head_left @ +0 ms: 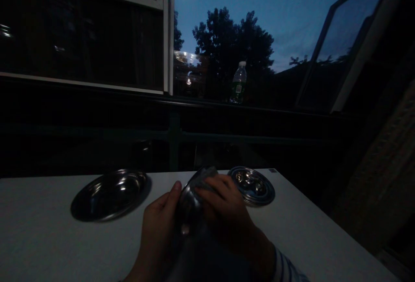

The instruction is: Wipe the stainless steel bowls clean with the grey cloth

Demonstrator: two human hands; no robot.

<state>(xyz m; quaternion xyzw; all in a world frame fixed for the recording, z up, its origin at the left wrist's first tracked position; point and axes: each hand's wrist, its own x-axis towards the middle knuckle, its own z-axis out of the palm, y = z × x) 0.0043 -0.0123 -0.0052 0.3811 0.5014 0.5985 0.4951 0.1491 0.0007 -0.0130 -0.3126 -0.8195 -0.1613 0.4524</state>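
My left hand [158, 225] grips the edge of a shiny steel bowl [188, 208], thumb against its rim, above the near middle of the white table [39, 230]. My right hand [223, 208] presses a grey cloth [202, 177] against the bowl, fingers curled over it. A larger steel plate [110, 194] lies on the table to the left of my hands. A smaller steel plate [254, 185] lies just right of my right hand.
A plastic water bottle [238, 83] stands on the dark window ledge beyond the table. The window is open onto dusk sky and trees. The table's right edge [324, 217] drops off into dark space. The light is dim.
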